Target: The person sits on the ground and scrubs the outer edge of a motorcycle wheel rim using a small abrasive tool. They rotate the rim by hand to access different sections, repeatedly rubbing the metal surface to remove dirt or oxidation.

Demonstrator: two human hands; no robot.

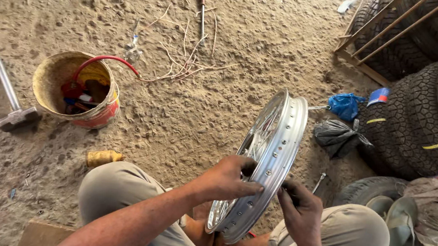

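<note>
While you sit with your knees apart, the wheel rim point(275, 147) stands on edge between your legs, its lower part down by your lap and its upper part leaning up and away from you toward the sandy floor point(230, 40). Your left hand point(228, 178) wraps over the rim's near left edge, fingers curled and clamped on the metal band. Your right hand point(302, 213) sits just to the right of the rim, fingertips pinched together against its outer face, seemingly on a small part there, though what they hold is too small to tell. Both hands meet the rim at about the same height, so neither is clearly nearer; the left one carries it.

Farther out on your left, a yellow bucket point(46, 83) with a red hose stands beside a hammer point(10, 101) lying on the floor. To your right, stacked tyres point(434, 117) lie behind a blue bag point(345, 106).
</note>
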